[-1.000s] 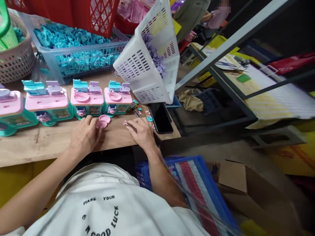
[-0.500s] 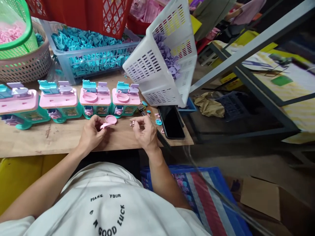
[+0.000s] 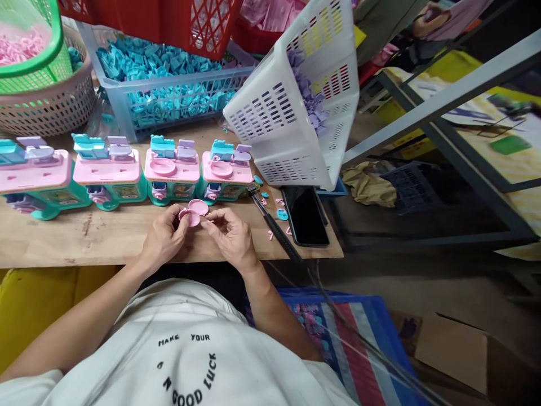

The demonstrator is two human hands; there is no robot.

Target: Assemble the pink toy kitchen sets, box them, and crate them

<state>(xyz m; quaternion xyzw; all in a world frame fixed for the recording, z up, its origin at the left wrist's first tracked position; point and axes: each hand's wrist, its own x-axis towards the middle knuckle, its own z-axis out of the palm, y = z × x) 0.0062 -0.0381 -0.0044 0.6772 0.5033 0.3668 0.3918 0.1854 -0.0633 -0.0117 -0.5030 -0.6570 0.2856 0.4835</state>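
My left hand (image 3: 167,234) is closed on a pink oval plastic piece (image 3: 191,218), held by its edge between thumb and fingers. Beyond it, a second pink oval piece (image 3: 198,207) lies on the table. Close by on the right, my right hand (image 3: 230,237) pinches a tiny pink part (image 3: 207,220), mostly covered by the fingertips, at the rim of the held piece. Behind the hands stands a row of pink and teal toy counters (image 3: 171,175). The two right-hand ones carry pink oval pieces on top; the two on the left have bare slots there.
A black-handled tool (image 3: 276,230), a phone (image 3: 305,216) and small loose pink and teal parts lie at right. A tilted white basket (image 3: 270,115) holds purple parts. A blue crate (image 3: 169,104) is full of teal parts. A red basket (image 3: 147,22) rests above it.
My right hand has moved left with the tiny pink part, up to the oval piece in my left hand. That piece has turned its face upward. The camera view has shifted slightly.
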